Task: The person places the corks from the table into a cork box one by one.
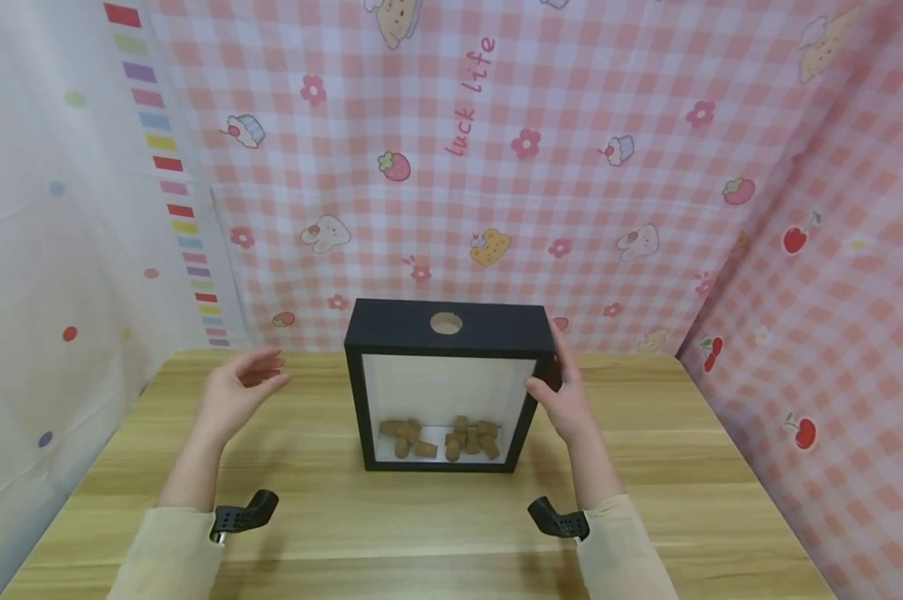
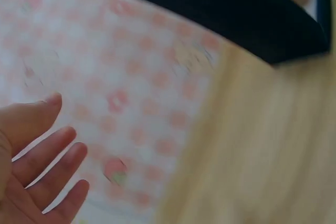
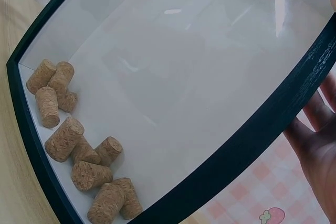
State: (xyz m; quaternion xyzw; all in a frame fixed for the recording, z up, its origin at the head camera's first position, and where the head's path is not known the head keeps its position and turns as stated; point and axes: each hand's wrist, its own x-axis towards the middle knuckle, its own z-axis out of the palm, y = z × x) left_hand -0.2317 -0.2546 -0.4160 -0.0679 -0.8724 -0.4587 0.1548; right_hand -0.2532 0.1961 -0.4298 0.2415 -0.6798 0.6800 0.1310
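A black shadow-box frame (image 1: 398, 323) with a clear front stands upright on the table, a round hole (image 1: 446, 323) in its top. Several cork stoppers (image 1: 472, 439) lie in two loose clusters on its white floor; the right wrist view shows these corks (image 3: 64, 140) close up. My right hand (image 1: 569, 404) holds the frame's right side near the top, thumb at the front edge and fingers behind, partly hidden. Left of the frame, apart from it, my left hand (image 1: 233, 396) hovers with nothing in it. Its fingers (image 2: 65, 156) are spread and relaxed in the left wrist view.
The wooden table (image 1: 301, 533) extends around the frame. A pink checked cloth (image 1: 459, 208) hangs just behind the table's back edge, with another checked cloth (image 1: 834, 333) along the right and a pale dotted one (image 1: 46, 250) on the left.
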